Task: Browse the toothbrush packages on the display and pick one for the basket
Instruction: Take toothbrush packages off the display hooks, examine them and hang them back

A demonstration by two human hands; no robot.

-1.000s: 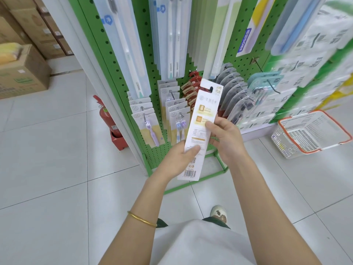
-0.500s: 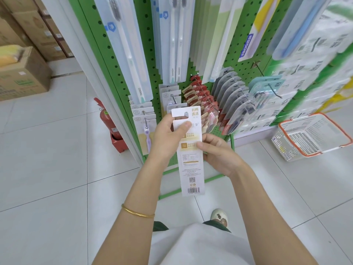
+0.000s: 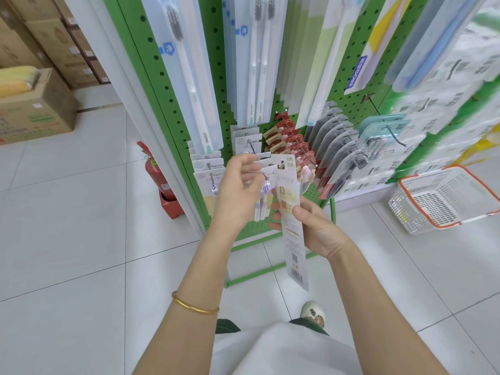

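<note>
Centre of frame: the right hand grips the long white toothbrush package at mid-length, with the thumb across the front and the fingers curled behind. The package hangs near upright, barcode end down. The left hand pinches the top of a hanging toothbrush card on the green pegboard display. White basket with orange rim — on the floor, right edge of frame.

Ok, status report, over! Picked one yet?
Right hand grips white package. Left hand at hanging packs, grip unclear. Basket on floor, nothing blocking.
</note>
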